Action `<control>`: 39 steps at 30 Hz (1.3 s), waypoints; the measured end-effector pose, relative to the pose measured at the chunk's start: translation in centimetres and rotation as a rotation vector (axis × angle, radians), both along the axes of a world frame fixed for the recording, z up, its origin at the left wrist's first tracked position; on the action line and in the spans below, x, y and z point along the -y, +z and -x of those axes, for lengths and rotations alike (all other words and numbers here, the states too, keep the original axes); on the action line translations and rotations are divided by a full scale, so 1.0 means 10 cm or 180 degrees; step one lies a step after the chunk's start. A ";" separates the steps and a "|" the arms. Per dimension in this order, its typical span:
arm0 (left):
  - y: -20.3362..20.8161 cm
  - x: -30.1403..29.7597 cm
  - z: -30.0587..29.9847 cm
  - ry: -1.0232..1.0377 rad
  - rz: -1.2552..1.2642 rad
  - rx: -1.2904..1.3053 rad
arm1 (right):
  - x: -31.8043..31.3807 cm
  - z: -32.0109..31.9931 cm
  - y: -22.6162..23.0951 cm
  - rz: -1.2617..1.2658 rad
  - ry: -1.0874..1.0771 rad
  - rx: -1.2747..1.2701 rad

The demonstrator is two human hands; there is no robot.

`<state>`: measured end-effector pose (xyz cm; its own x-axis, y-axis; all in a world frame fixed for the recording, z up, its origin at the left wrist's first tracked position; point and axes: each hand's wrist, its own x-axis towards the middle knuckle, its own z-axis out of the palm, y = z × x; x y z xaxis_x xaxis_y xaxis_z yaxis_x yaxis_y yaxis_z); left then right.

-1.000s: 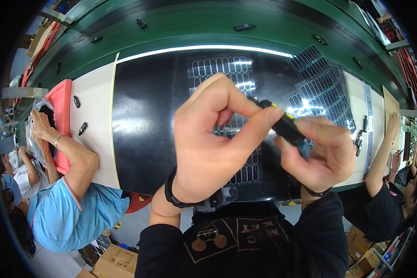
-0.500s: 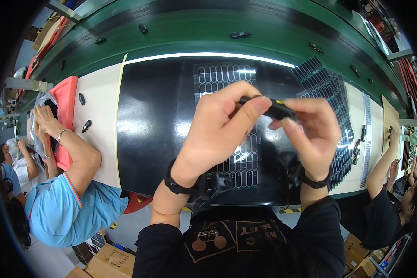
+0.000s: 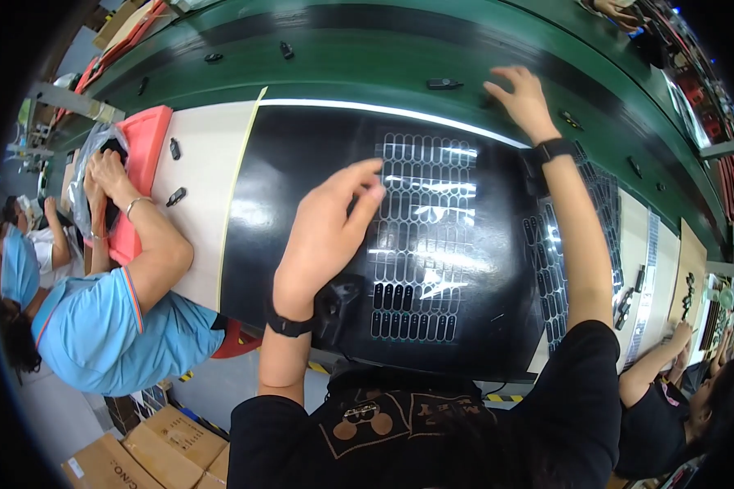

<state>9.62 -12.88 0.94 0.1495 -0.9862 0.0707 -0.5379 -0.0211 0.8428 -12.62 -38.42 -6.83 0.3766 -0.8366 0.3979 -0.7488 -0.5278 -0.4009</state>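
The left hand (image 3: 326,232), fingers loosely curled and thumb apart, hangs over the black worktop (image 3: 302,147) beside the clear sheet (image 3: 424,232), which runs between the far and near edges. Beyond the far edge, the right hand (image 3: 520,99), fingers spread, is above the belt (image 3: 367,75) near a device (image 3: 444,84).

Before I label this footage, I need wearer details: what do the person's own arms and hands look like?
The left hand and right hand are gloveless, each with a black wrist strap and a dark device by it. Black sleeves are short.
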 end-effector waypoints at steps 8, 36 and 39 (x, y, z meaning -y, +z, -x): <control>-0.14 -0.50 0.10 -0.1538 -0.0253 0.1087 | 0.52 -0.82 -0.18 0.0057 0.1115 -0.1231; -0.30 -0.64 0.57 -0.2072 0.0256 0.0999 | -1.66 -0.51 0.09 -0.4763 0.0955 0.2869; -0.23 -0.76 0.59 -0.2210 0.0800 0.1560 | -1.66 -0.48 0.10 -0.4747 0.0973 0.2871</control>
<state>3.75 -5.31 -1.40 -0.5810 -0.7898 0.1966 -0.6621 0.5991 0.4501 -7.77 -21.82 -5.86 0.6885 -0.5958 -0.4136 0.0022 0.5719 -0.8203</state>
